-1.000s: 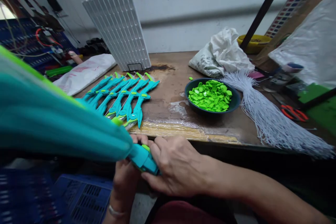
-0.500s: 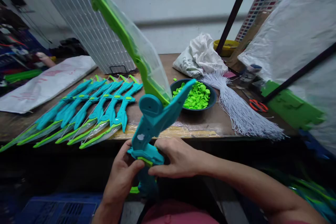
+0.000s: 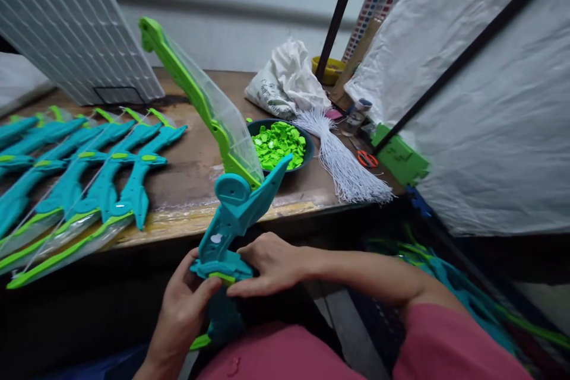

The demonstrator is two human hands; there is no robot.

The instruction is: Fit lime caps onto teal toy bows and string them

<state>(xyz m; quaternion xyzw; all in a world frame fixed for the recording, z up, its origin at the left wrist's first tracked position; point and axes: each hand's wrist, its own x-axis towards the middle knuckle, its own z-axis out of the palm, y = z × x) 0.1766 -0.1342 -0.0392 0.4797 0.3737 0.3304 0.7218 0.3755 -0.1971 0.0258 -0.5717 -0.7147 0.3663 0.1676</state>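
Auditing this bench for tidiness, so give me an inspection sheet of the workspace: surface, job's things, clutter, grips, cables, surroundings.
Surface: worn wooden table, stained.
Job's things: toy bow upright above the lap; row of bows on the table; bowl of green pieces; white cords.
Clutter: scissors, white bag, small bottle.
Grips: left hand and right hand both closed on the bow's handle.
Cables: nothing seen.
Surroundings: white grid panel, plastic sheeting.

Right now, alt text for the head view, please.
The left hand and right hand hold a teal toy bow by its grip above the lap, its green limb slanting up over the wooden workbench. On the bench lie a row of matching bows to the left, a dark bowl of green plastic pieces and a bundle of white cords.
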